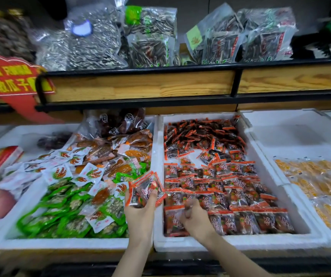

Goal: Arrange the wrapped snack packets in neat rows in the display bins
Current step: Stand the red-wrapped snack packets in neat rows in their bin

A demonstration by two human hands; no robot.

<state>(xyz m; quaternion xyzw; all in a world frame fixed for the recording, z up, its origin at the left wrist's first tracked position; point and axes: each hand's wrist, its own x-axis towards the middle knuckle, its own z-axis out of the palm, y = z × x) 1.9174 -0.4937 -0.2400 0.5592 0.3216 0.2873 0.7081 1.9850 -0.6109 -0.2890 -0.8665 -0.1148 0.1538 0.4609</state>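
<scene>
Left hand [139, 210] clutches a packet stack [147, 187] — right hand [195, 220], blurred, on the front row [240, 218]; grasp unclear.

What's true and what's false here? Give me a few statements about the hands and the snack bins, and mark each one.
1. The left bin holds green, white and orange packets mixed together. True.
2. The right hand is in the left bin. False: it is over the front rows in the middle bin.
3. The left hand holds a bunch of red packets. True.
4. Every packet in the middle bin lies in a neat row. False: the front ones lie in rows, but the back ones form a loose pile.
</scene>
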